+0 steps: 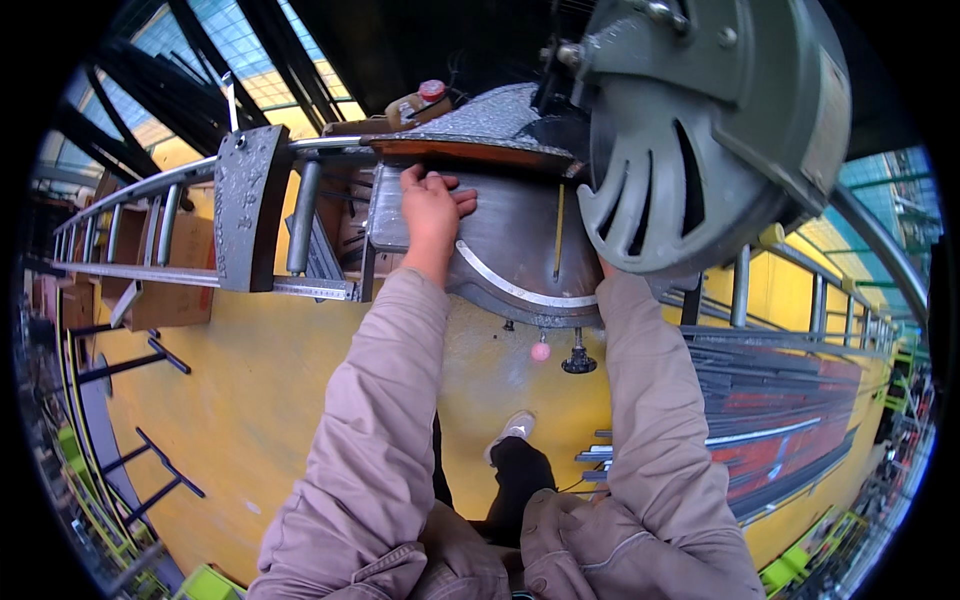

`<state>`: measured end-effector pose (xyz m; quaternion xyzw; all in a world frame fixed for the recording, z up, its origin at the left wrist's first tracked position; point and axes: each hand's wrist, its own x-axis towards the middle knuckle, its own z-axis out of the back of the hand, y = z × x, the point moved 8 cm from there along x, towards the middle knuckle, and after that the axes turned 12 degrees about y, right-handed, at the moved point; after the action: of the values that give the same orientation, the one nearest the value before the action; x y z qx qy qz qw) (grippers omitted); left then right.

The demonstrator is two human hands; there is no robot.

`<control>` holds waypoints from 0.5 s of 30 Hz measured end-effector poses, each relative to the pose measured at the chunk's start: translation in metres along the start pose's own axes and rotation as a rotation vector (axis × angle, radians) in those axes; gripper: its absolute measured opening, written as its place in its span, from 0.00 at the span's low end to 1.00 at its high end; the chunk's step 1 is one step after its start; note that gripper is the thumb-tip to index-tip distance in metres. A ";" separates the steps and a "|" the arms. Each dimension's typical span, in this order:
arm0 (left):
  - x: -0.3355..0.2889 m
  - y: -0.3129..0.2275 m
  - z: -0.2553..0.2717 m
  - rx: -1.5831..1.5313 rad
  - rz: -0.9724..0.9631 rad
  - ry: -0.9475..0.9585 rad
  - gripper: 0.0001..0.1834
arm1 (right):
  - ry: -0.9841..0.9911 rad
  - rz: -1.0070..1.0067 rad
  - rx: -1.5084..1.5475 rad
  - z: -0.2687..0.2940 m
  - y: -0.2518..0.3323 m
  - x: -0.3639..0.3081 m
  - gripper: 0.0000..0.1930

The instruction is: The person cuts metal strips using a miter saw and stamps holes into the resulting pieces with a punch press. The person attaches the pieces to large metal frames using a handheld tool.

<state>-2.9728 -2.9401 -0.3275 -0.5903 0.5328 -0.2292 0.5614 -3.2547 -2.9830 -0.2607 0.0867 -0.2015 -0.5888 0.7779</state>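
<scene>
"Where's the left grip [437,196]?"
"Over the smooth, grey metal bench [512,225], curled but apart."
"Right grip [606,268]?"
"Mostly hidden; I can't tell. The round, slotted saw cover [665,190] is beside it."

This is a workshop: a big saw [715,140] hangs over the right edge of the table [505,225], rollers [305,218] run past its left edge, and bars [765,380] lie piled.

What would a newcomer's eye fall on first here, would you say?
Probably the big grey-green slotted guard at the upper right, partly covering the metal table. Next, the left hand over the table's left side, and the right hand, mostly hidden by the guard. The yellow floor below also stands out.
</scene>
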 end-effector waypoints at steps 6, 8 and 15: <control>0.004 0.003 0.003 0.010 -0.017 0.020 0.20 | -0.022 -0.008 -0.006 -0.001 -0.003 -0.005 0.07; 0.003 0.002 -0.001 0.017 -0.015 0.024 0.20 | -0.035 -0.021 0.008 -0.001 -0.006 -0.007 0.07; 0.002 0.000 0.003 0.041 -0.018 0.021 0.19 | -0.116 -0.073 0.108 -0.005 -0.013 -0.007 0.07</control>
<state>-2.9699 -2.9406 -0.3292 -0.5810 0.5287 -0.2514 0.5655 -3.2656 -2.9805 -0.2712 0.1016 -0.2747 -0.6090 0.7371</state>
